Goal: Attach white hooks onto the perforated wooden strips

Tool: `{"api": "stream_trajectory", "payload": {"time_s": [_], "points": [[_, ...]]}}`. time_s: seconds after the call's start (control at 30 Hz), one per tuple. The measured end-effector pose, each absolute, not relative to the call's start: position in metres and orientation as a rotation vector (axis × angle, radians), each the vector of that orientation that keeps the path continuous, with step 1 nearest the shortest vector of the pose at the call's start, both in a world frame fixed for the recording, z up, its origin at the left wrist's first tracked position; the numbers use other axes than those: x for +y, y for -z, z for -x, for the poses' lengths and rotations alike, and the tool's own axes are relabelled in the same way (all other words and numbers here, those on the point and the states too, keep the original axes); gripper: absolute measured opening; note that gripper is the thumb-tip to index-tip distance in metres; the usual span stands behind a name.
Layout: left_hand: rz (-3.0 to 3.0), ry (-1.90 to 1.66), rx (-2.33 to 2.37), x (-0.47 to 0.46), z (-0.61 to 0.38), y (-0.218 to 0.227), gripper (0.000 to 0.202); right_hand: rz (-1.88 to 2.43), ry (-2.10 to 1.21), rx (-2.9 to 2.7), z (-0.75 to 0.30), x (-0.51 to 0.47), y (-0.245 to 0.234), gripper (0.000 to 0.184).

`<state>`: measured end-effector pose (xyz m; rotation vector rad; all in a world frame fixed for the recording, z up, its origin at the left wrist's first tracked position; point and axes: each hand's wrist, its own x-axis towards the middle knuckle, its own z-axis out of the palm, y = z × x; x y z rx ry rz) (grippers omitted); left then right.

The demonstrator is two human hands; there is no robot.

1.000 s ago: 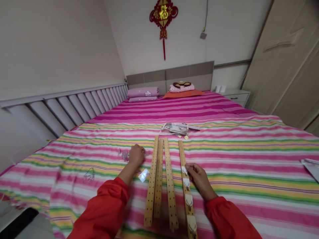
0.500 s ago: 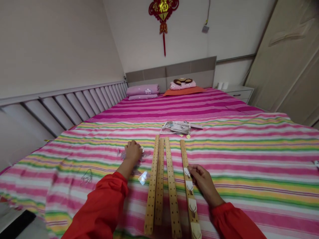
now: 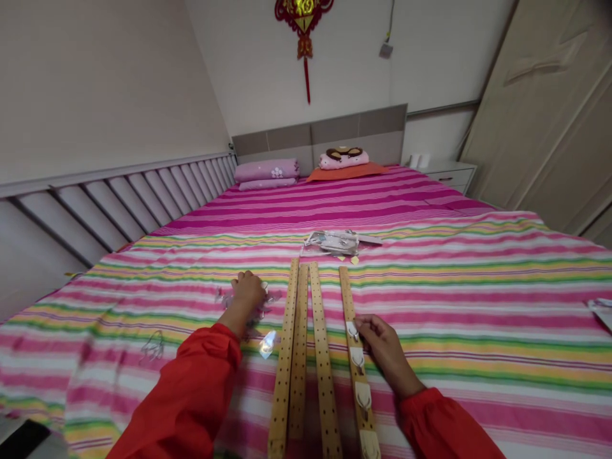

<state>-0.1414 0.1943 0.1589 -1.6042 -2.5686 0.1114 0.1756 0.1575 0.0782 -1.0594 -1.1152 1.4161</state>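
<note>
My right hand point(image 3: 381, 344) pinches the edge of the farthest white hook point(image 3: 352, 329), which lies against the rightmost perforated wooden strip point(image 3: 345, 293). Nearer to me on this strip sit more white hooks point(image 3: 363, 395) in a row. My left hand point(image 3: 248, 293) is closed over a small heap of clear plastic pieces point(image 3: 224, 298), left of the strips. A bit of something white shows by its fingertips; what it grips is hidden. Three more wooden strips point(image 3: 319, 344) with rows of holes lie side by side between my hands.
A shiny clear piece point(image 3: 268, 344) lies near my left forearm. Beyond the strips is a clear packet point(image 3: 333, 242) with small yellow bits point(image 3: 354, 260) beside it. Thin wire-like loops point(image 3: 153, 346) lie at left, a packet point(image 3: 601, 311) at far right. Everything rests on a striped bedspread point(image 3: 478, 331).
The whole view has shifted slightly to the right, so things appear a little farther left. Both hands stay at nearly the same spots, and more of the packet at far right shows.
</note>
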Motion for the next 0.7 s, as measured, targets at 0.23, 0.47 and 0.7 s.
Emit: {"api": "stream_trajectory", "payload": {"time_s": [0.23, 0.47, 0.7], "points": [[1.562, 0.061, -2.624, 0.19, 0.146, -0.156, 0.022, 1.057, -1.41, -1.117, -0.176, 0.157, -0.079, 0.035], [1.526, 0.593, -2.667, 0.181, 0.137, -0.176, 0.014, 1.051, -1.412, -1.105, -0.175, 0.157, -0.08, 0.036], [1.912, 1.387, -2.906, 0.159, 0.109, -0.196, 0.029, 1.021, -1.396, -1.099, -0.176, 0.157, -0.083, 0.035]]}}
